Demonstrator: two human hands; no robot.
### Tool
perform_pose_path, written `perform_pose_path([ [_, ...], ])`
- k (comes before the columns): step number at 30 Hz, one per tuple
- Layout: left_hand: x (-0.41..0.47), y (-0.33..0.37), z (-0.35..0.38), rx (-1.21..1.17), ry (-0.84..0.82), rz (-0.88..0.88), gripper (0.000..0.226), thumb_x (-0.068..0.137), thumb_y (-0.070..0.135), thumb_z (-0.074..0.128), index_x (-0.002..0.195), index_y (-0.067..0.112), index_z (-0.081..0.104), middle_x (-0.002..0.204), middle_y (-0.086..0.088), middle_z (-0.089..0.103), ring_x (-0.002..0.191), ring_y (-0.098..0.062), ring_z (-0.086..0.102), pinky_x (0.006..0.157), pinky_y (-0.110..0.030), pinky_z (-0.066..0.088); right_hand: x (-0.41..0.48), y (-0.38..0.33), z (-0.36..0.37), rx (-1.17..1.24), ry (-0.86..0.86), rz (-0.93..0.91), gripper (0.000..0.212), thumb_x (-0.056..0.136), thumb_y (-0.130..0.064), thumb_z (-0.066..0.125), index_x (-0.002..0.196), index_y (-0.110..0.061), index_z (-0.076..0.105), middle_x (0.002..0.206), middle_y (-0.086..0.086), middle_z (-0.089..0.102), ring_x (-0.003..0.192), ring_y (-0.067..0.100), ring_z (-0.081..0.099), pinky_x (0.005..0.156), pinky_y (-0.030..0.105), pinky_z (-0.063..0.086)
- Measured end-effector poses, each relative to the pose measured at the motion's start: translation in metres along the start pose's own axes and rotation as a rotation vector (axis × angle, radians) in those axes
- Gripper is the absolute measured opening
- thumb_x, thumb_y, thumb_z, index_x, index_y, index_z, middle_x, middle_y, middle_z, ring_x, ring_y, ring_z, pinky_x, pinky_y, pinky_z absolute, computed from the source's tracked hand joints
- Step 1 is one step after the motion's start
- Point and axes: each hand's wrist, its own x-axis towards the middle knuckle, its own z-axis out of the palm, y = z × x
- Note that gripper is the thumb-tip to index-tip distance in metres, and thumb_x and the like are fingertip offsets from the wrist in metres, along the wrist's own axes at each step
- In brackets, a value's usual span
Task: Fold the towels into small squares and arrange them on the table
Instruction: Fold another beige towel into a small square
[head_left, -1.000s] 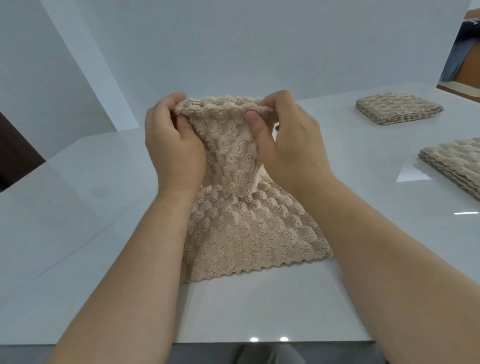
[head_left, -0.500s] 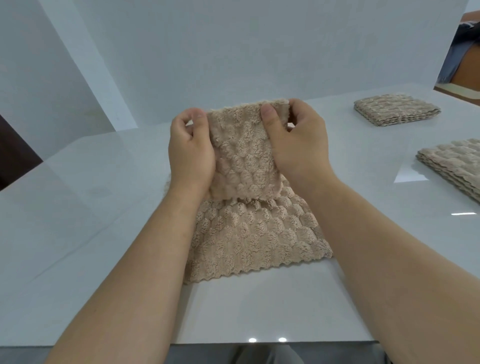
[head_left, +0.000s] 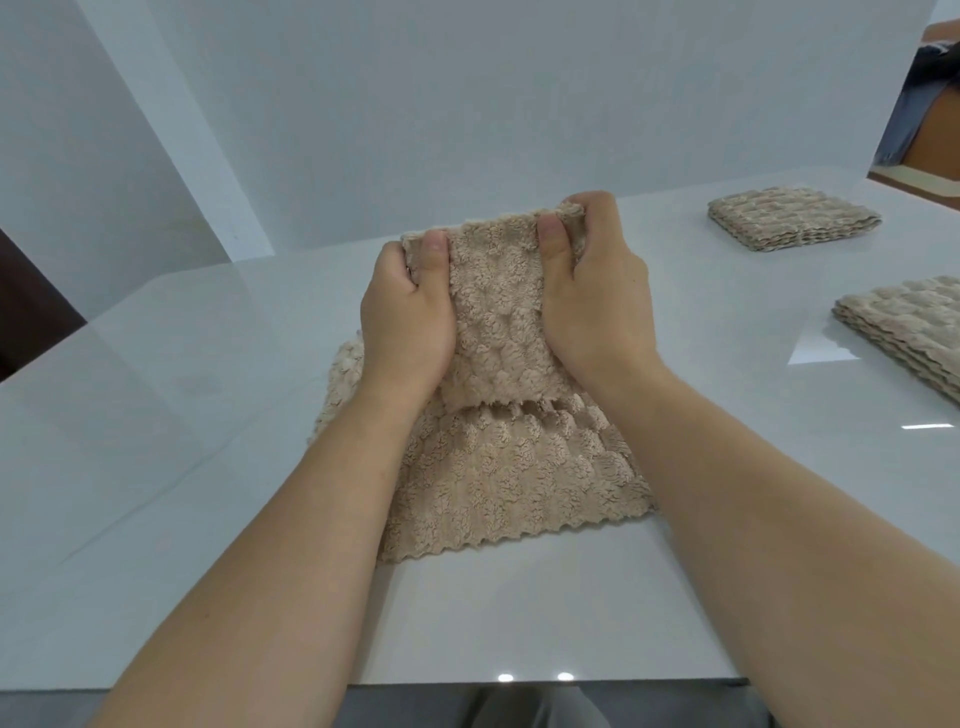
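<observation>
Both hands (head_left: 498, 301) clamped on beige towel (head_left: 519, 467) far edge, raised; near half flat on bench (head_left: 208, 415), toward body.

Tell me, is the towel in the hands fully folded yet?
No, mid-fold. Both hands, left and right, hold the towel's far edge lifted, while its near half lies flat on the table.
</observation>
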Motion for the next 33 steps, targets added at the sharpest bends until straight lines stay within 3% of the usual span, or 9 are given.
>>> perform_pose_path([
  [3,0.001,-0.001,-0.003,0.054,0.011,0.035,0.037,0.104,0.048,0.044,0.083,0.018,0.049,0.071,0.008,0.050,0.060,-0.002,0.045,0.057,-0.015,0.037,0.001,0.001,-0.001,-0.003,-0.026,0.038,0.029,0.107,-0.045,0.040,0.121,-0.021,0.048,0.085,-0.016,0.059,0.082,0.015,0.059,0.067,0.032,0.040],
  [8,0.007,-0.006,-0.006,0.110,-0.053,-0.063,0.052,0.101,0.053,0.048,0.080,0.006,0.054,0.071,-0.004,0.051,0.065,-0.017,0.047,0.060,-0.032,0.037,0.003,0.007,0.000,0.041,-0.079,0.112,0.018,0.107,-0.039,0.046,0.106,-0.021,0.045,0.081,-0.016,0.055,0.072,-0.002,0.052,0.056,0.010,0.035],
  [11,0.008,-0.006,-0.008,0.078,-0.153,-0.239,0.061,0.099,0.057,0.049,0.088,-0.001,0.062,0.086,-0.018,0.068,0.081,-0.031,0.066,0.073,-0.039,0.051,0.006,0.010,0.001,0.111,-0.105,0.264,0.031,0.103,-0.047,0.049,0.119,-0.020,0.046,0.089,-0.008,0.063,0.076,0.009,0.063,0.061,0.025,0.041],
  [13,0.008,-0.003,-0.011,0.047,-0.206,-0.388,0.054,0.099,0.056,0.050,0.090,0.005,0.065,0.089,-0.011,0.069,0.088,-0.030,0.068,0.077,-0.037,0.050,0.008,0.010,0.001,0.148,-0.146,0.409,0.042,0.099,-0.056,0.051,0.122,-0.022,0.048,0.094,-0.006,0.063,0.077,0.007,0.061,0.061,0.026,0.043],
  [16,0.011,-0.008,-0.015,-0.158,-0.201,-0.648,0.045,0.099,0.053,0.054,0.114,0.012,0.065,0.100,-0.004,0.069,0.089,-0.023,0.069,0.073,-0.029,0.054,0.008,0.000,0.000,0.485,-0.261,0.636,0.059,0.083,-0.068,0.063,0.122,-0.024,0.050,0.118,0.004,0.066,0.101,0.021,0.069,0.086,0.041,0.059],
  [18,0.013,-0.013,-0.017,-0.344,-0.198,-0.781,0.047,0.099,0.050,0.056,0.123,0.010,0.064,0.107,-0.009,0.074,0.089,-0.029,0.074,0.062,-0.033,0.060,0.007,-0.005,-0.001,0.732,-0.289,0.691,0.052,0.085,-0.054,0.070,0.122,-0.023,0.050,0.126,0.012,0.063,0.110,0.033,0.068,0.093,0.052,0.058],
  [21,0.017,-0.022,-0.017,-0.506,-0.163,-0.864,0.042,0.101,0.047,0.054,0.120,0.011,0.066,0.099,-0.011,0.078,0.079,-0.030,0.077,0.055,-0.036,0.060,0.007,-0.003,-0.005,0.905,-0.305,0.638,0.032,0.088,-0.020,0.064,0.119,-0.020,0.055,0.129,0.014,0.059,0.114,0.038,0.065,0.095,0.049,0.057],
  [27,0.022,-0.033,-0.014,-0.591,-0.108,-0.885,0.047,0.102,0.048,0.049,0.128,0.011,0.061,0.107,-0.015,0.076,0.090,-0.037,0.075,0.066,-0.044,0.061,0.001,0.001,-0.003,0.698,-0.429,0.431,0.084,0.073,0.008,0.064,0.142,-0.036,0.044,0.134,0.005,0.051,0.114,0.024,0.063,0.087,0.039,0.058],
  [33,0.018,-0.026,-0.008,-0.543,-0.077,-0.808,0.041,0.102,0.044,0.052,0.125,0.012,0.061,0.108,-0.010,0.076,0.090,-0.031,0.076,0.079,-0.051,0.062,-0.003,0.007,0.004,0.326,-0.232,0.276,0.059,0.090,-0.005,0.064,0.138,-0.034,0.045,0.119,-0.010,0.058,0.092,0.008,0.066,0.066,0.022,0.056],
])
